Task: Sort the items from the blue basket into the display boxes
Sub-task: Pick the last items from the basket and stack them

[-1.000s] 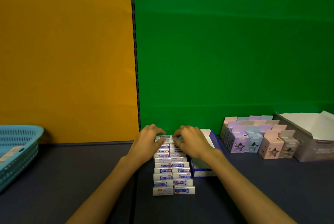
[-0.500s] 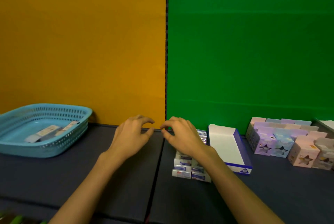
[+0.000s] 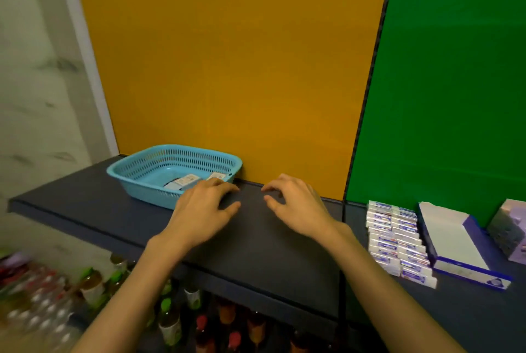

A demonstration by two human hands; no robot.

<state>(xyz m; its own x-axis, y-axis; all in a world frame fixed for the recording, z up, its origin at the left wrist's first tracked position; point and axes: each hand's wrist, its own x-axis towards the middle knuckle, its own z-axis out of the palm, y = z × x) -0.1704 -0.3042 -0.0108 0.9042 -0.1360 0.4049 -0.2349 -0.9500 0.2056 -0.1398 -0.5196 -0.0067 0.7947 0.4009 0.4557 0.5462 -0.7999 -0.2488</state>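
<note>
In the head view, the left hand [image 3: 205, 207] and right hand [image 3: 296, 206] are being held empty above the shelf [image 3: 85, 204], fingers loosely spread. One small pack [image 3: 182, 182] should be pinched by its long edges. Two or three packs are lying in the blue basket [image 3: 142, 182]; the display box [image 3: 455, 241] is standing unfilled beside the stacked rows [image 3: 395, 241].

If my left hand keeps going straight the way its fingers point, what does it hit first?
Probably the near right rim of the blue basket: the left hand points up and slightly right, its fingertips already at that corner. Depth is unclear, so it may pass above the rim.
</note>
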